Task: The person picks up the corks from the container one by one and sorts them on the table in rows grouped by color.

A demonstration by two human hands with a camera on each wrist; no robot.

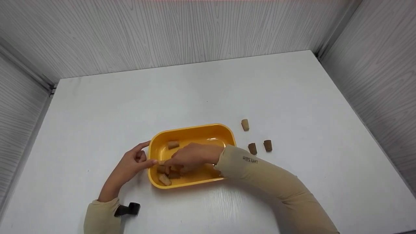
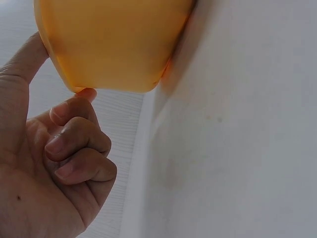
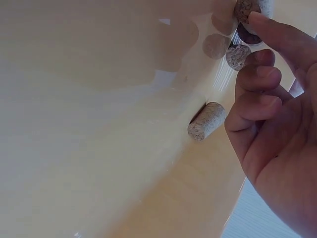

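A yellow plastic tray (image 1: 191, 186) sits on the white table. My left hand (image 1: 131, 165) grips its left end, the thumb at the rim and the index finger on the outer wall; the other fingers are curled in the left wrist view (image 2: 79, 144). Inside the tray, my right hand (image 1: 191, 156) reaches to the left end, where thumb and finger pinch a cork (image 3: 243, 12). Around it lie other corks: a light one (image 1: 165, 179), a dark brown one (image 1: 174, 175), and a tan one (image 1: 173, 144) by itself near the back wall.
On the table right of the tray lie a light cork (image 1: 245, 124) and two dark brown corks (image 1: 252, 148). A black strap mount (image 1: 128, 209) is on the left sleeve. Grey wood-grain panels (image 1: 195, 32) stand behind and beside the table.
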